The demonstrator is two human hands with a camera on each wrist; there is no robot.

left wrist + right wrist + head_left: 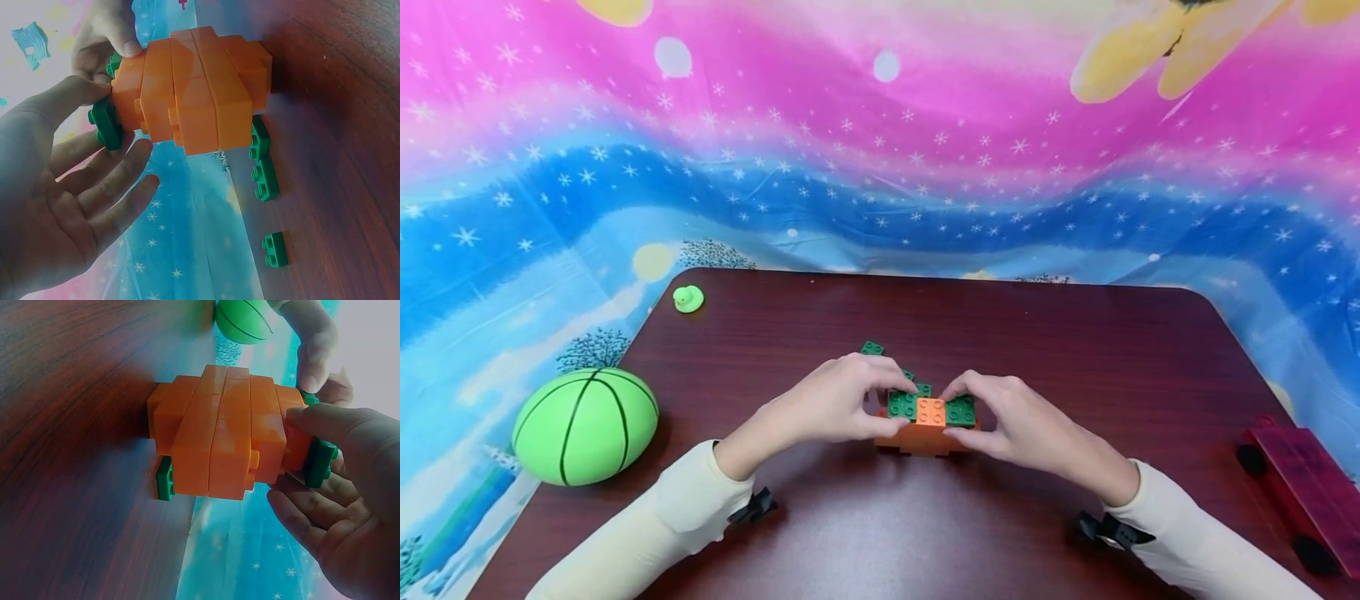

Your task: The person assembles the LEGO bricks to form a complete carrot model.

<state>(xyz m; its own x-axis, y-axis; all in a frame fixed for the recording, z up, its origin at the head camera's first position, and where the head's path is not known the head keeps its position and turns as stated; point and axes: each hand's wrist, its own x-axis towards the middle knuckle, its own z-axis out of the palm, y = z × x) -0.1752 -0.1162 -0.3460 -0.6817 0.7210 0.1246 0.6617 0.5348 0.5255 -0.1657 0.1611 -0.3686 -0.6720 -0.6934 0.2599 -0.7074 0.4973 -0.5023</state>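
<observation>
A stepped structure of orange toy building bricks stands on the table, widest at its middle layers. Two green bricks sit on its top layer, the left one and the right one, with orange studs between them. My left hand pinches the left green brick between thumb and forefinger, its other fingers spread behind in the left wrist view. On the other side, my right hand pinches the right green brick, thumb in front against the orange top layer and forefinger behind.
Several loose green bricks lie behind the structure. A green ball with black lines is at the table's left, a small green duck at the far left corner. A clear red toy vehicle stands along the right edge.
</observation>
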